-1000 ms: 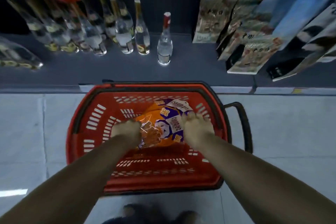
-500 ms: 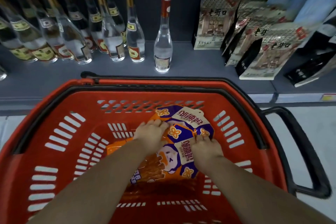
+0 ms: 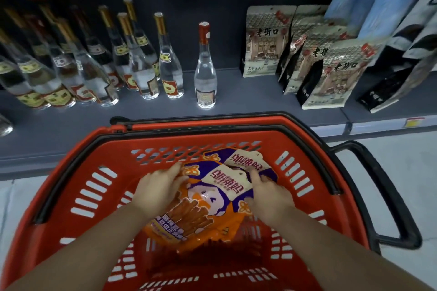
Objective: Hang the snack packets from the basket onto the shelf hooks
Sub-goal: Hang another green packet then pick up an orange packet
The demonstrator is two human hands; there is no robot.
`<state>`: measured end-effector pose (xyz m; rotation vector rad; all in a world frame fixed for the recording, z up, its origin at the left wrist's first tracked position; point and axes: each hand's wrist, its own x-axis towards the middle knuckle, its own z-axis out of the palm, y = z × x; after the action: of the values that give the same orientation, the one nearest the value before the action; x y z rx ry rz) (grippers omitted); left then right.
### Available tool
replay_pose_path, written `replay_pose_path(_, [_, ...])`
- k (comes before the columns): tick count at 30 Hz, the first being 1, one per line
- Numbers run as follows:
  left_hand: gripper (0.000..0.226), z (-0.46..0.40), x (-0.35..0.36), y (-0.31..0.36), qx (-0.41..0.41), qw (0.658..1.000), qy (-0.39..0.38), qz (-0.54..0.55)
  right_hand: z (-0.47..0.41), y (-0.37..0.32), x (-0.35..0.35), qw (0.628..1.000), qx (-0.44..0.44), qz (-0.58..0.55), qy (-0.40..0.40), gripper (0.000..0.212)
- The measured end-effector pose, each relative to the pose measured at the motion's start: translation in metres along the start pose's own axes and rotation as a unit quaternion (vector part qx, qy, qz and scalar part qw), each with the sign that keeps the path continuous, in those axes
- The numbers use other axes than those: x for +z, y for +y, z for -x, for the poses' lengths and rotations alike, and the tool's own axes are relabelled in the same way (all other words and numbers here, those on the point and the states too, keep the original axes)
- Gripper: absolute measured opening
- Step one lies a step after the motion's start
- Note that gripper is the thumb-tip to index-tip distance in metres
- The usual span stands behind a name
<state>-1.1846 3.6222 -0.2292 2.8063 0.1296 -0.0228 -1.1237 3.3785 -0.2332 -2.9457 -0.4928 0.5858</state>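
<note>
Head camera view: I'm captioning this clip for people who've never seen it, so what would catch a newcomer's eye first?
The big red basket fills the lower frame, with orange-and-purple snack packets lying in it. The left hand and right hand rest on either side of the top packet. Behind, on the grey shelf, stand clear bottles at left and beige snack bags at right.
</note>
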Motion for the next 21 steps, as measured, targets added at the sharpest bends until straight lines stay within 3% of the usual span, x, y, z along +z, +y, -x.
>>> replay_pose_path(4, [0.027, 0.002, -0.009, -0.015, -0.027, 0.995, 0.080, 0.059, -0.006, 0.004, -0.006, 0.984, 0.054, -0.168, 0.003, 0.068])
replay_pose_path(7, [0.018, 0.003, -0.015, -0.017, -0.064, 0.985, 0.102, 0.122, -0.011, 0.006, -0.012, 0.919, 0.043, -0.392, 0.000, 0.053])
replay_pose_path(9, [0.019, 0.004, -0.019, -0.021, -0.094, 0.970, 0.093, 0.202, -0.009, 0.002, -0.017, 0.875, 0.026, -0.482, -0.034, 0.037])
replay_pose_path(13, [0.012, 0.008, -0.028, -0.022, -0.133, 0.922, 0.079, 0.355, -0.001, -0.015, -0.024, 0.821, 0.029, -0.565, -0.078, 0.020])
replay_pose_path(17, [0.011, 0.012, -0.046, -0.014, -0.114, 0.883, 0.095, 0.446, 0.003, -0.024, -0.041, 0.757, 0.033, -0.650, -0.055, 0.022])
replay_pose_path(21, [0.020, 0.009, -0.063, -0.002, -0.095, 0.859, 0.105, 0.492, 0.004, -0.031, -0.067, 0.758, 0.026, -0.652, 0.010, 0.021])
